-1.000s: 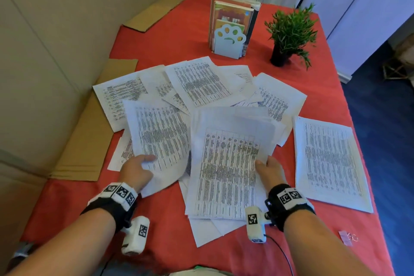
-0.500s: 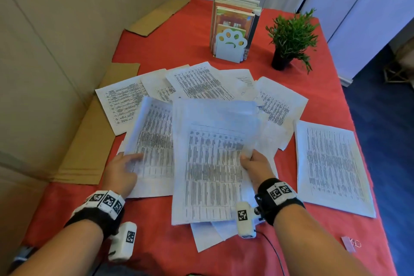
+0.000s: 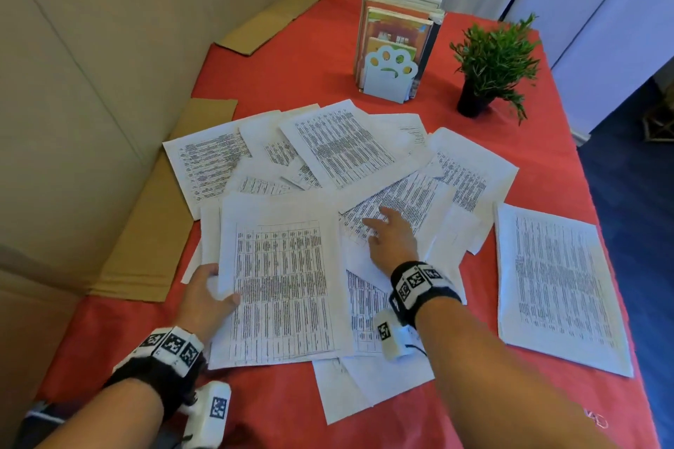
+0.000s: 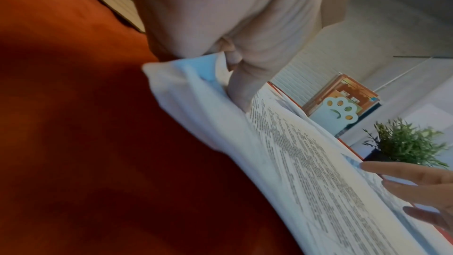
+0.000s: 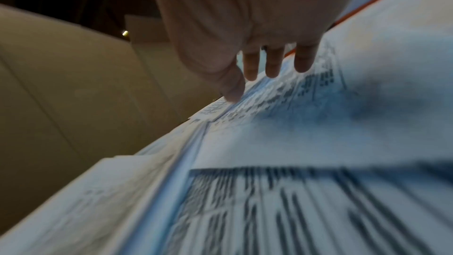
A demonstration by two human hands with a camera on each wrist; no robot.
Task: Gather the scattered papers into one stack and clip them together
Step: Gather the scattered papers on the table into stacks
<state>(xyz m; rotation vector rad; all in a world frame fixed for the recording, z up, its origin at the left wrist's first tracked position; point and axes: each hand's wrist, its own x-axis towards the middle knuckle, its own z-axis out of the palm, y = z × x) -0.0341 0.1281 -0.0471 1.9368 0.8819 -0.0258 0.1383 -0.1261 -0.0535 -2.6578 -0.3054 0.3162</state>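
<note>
Printed white sheets lie scattered over the red tablecloth [image 3: 299, 69]. My left hand [image 3: 209, 293] pinches the left edge of a gathered bundle of papers [image 3: 281, 284], thumb on top; in the left wrist view the bundle [image 4: 306, 162] is lifted at that edge. My right hand [image 3: 388, 235] reaches forward with fingers straight and spread, fingertips [image 5: 273, 69] touching a skewed sheet [image 3: 401, 204] just right of the bundle. More sheets [image 3: 339, 146] fan out behind. A separate sheet [image 3: 554, 284] lies at the right. A small clear binder clip [image 3: 596, 422] lies near the front right corner.
A white paw-shaped bookend with books [image 3: 395, 47] and a small potted plant [image 3: 492, 66] stand at the back. Flat cardboard pieces [image 3: 153, 230] lie along the left side against a beige wall. The table's right edge drops to a blue floor [image 3: 634, 230].
My right hand let go of the bundle and reached forward onto the skewed sheet. The bundle moved left onto the left-hand sheets, which my left hand now grips at the edge.
</note>
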